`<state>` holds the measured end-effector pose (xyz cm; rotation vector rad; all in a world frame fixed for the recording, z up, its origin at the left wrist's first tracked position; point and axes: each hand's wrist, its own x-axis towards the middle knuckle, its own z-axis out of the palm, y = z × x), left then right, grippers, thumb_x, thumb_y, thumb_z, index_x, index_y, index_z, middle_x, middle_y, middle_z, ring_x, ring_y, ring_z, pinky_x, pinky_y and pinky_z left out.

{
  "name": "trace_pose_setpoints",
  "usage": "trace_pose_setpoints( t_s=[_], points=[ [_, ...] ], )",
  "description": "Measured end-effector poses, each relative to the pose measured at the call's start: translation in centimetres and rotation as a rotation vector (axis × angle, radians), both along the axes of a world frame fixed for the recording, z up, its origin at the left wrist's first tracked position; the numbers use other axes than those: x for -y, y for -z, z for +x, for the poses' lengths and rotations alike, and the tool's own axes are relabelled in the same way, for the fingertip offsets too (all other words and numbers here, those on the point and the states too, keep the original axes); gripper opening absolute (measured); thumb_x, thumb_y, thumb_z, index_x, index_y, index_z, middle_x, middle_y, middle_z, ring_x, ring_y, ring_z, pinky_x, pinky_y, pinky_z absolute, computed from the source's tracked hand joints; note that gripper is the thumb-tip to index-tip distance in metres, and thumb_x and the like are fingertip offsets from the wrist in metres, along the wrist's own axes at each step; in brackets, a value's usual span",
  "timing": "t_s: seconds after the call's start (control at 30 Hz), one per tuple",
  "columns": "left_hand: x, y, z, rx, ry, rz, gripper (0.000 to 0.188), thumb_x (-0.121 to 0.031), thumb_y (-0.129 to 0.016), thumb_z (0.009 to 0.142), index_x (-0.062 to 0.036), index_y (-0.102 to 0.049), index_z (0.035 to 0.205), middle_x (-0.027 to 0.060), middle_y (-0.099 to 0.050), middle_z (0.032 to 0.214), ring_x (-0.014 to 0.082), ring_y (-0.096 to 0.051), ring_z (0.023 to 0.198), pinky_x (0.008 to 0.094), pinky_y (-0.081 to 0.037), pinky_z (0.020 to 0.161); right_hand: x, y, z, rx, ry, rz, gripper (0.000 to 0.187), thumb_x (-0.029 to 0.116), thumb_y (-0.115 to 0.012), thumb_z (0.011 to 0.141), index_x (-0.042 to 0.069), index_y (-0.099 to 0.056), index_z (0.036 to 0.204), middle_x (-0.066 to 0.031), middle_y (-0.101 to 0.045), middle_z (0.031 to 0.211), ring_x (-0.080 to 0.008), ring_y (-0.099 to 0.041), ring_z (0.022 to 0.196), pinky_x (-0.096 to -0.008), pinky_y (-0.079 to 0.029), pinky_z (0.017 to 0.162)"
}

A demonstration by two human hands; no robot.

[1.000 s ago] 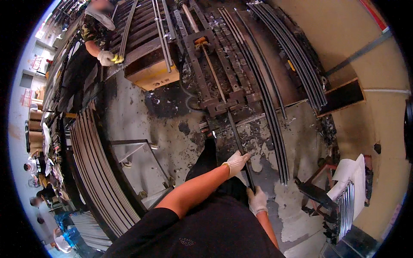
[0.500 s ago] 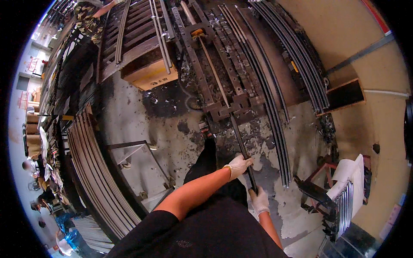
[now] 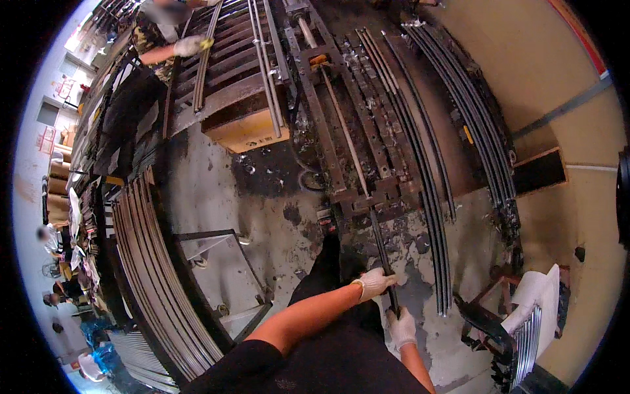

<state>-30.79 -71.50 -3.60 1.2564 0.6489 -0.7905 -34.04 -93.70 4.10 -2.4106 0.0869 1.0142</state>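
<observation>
A long dark metal rod slants down from the clamp block at the near end of a machine bed toward my body. White-gloved, my left hand is closed round the rod a short way above its near end. Lower down, my right hand, gloved too, is wrapped about the near end. Beyond the block a thinner, lighter shaft runs up the bed in line with the rod. Whether the two are joined is hidden by the block.
Several dark rods lie right of the bed, with another bundle farther right. A cardboard box stands under a slatted rack. Pale bars fill the left side. A co-worker's gloved hand touches rods at the far left.
My view has tilted, so the scene sits lower and farther right. Both hands keep hold of the rod. The co-worker's gloved hand and upper body have come further into view.
</observation>
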Motion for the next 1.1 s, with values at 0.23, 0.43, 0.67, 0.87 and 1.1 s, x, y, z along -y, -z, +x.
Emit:
trace_pose_setpoints(
  t_s=[0.23,0.43,0.67,0.87,1.1],
  points=[
    [-0.5,0.8,0.2,0.156,0.187,0.062,0.054,-0.051,-0.073,0.108,0.0006,-0.078,0.123,0.0121,-0.074,0.095,0.0223,-0.064,0.084,0.0423,-0.054,0.08,-0.4,0.5,0.9,-0.095,-0.037,-0.124,0.05,0.045,-0.075,0.099,0.0,-0.075,0.121,-0.0317,-0.078,0.109,-0.0508,-0.074,0.109,-0.0537,-0.056,0.094],
    [-0.6,1.6,-0.1,0.122,0.234,0.037,0.049,-0.05,-0.075,0.106,-0.0037,-0.08,0.119,0.0093,-0.071,0.092,0.0213,-0.063,0.079,0.0434,-0.051,0.071,-0.9,0.4,0.3,-0.078,0.024,-0.117,0.047,0.038,-0.077,0.098,-0.001,-0.075,0.124,-0.0248,-0.08,0.105,-0.0422,-0.077,0.102,-0.0478,-0.057,0.093],
    [-1.4,-4.1,1.7,-0.04,0.139,0.068,0.057,-0.055,-0.08,0.1,-0.0006,-0.077,0.117,0.0054,-0.071,0.093,0.0186,-0.064,0.082,0.0399,-0.051,0.071,-0.3,0.1,0.3,-0.05,0.035,-0.074,0.051,0.042,-0.077,0.097,-0.001,-0.074,0.124,-0.0258,-0.08,0.108,-0.0436,-0.077,0.105,-0.048,-0.057,0.094],
    [1.1,1.3,-1.1,0.091,-0.147,-0.068,0.051,-0.052,-0.079,0.102,-0.003,-0.078,0.114,0.0033,-0.07,0.091,0.0171,-0.062,0.078,0.0377,-0.049,0.068,-1.0,-1.6,0.7,-0.071,-0.04,-0.082,0.051,0.042,-0.077,0.097,0.0,-0.073,0.127,-0.0289,-0.079,0.113,-0.0474,-0.075,0.111,-0.0494,-0.056,0.096],
    [0.9,-2.3,-1.0,0.139,-0.044,0.095,0.055,-0.051,-0.071,0.108,-0.0003,-0.073,0.13,0.0057,-0.071,0.104,0.0194,-0.064,0.09,0.0388,-0.053,0.079,1.1,0.1,-0.6,0.065,-0.054,0.055,0.06,0.052,-0.075,0.098,0.003,-0.07,0.133,-0.0299,-0.078,0.119,-0.0514,-0.072,0.117,-0.0542,-0.056,0.1]
  ],
)
